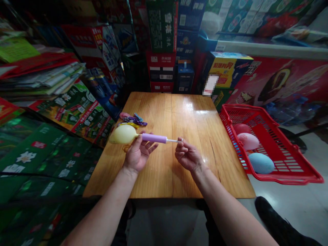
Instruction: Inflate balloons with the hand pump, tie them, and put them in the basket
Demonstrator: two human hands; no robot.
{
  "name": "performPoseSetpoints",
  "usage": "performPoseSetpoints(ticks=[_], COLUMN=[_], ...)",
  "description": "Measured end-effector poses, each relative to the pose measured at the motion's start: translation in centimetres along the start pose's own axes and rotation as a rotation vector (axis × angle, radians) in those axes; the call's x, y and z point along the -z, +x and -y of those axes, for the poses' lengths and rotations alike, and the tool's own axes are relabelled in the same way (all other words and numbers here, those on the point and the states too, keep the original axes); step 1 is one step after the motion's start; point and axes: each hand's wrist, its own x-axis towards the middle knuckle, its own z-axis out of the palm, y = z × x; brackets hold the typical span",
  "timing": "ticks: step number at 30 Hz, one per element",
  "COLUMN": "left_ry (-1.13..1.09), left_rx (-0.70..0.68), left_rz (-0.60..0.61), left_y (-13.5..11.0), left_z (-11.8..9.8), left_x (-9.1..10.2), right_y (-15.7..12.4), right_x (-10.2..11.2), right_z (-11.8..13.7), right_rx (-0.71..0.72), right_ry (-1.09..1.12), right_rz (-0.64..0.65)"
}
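Note:
A purple balloon pump lies level across my left hand, above the wooden table. Its nozzle end sits in the neck of a pale yellow balloon, which is partly inflated and points left. My left thumb presses at the balloon's neck, while the other fingers spread behind the pump. The pump's thin rod is drawn out to the right, and my right hand pinches the handle at its end. Behind the yellow balloon, several flat balloons in purple, yellow, blue and pink lie in a small pile.
The wooden table spans the middle. At its right, a red basket holds a blue balloon, a pink balloon and a red one. Stacked cartons line the back; green crates and papers crowd the left.

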Motion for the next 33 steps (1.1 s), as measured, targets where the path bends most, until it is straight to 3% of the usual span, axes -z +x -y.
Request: performPoseSetpoints(ticks=[5, 12, 16, 20, 25, 28, 31, 33], left_ry=[-0.005, -0.049, 0.008, -0.010, -0.042, -0.012, 0.028, 0.016], left_rx=[0.091, -0.025, 0.071, 0.089, 0.015, -0.075, 0.015, 0.058], left_rz=[0.008, -0.058, 0.037, -0.017, -0.033, 0.031, 0.106, 0.087], left_y=[-0.8, 0.2, -0.6, -0.7, 0.0, -0.3, -1.1, -1.3], left_z=[2.0, 0.2, 1.2, 2.4, 0.7, -0.1, 0.8, 1.8], left_x=[-0.5, -0.1, -0.2, -0.5, -0.8, -1.1, -1.4, -1.4], right_y=[0.4, -0.4, -0.1, 0.3, -0.5, -0.8, -0.6, -0.2], right_x=[0.2, -0.8, -0.1, 0.0, -1.1, -1.3, -0.9, -0.6], right_z=[-1.4, 1.2, -0.7, -1.9, 0.4, 1.2, 0.2, -0.8], right_rx=[-0.049, 0.035, 0.000, -0.019, 0.002, 0.069, 0.038, 0.007], right_ry=[0.000, -0.015, -0.003, -0.014, -0.041, -0.028, -0.020, -0.019], right_rz=[-0.046, 0.008, -0.033, -0.036, 0.012, 0.011, -0.021, -0.031])
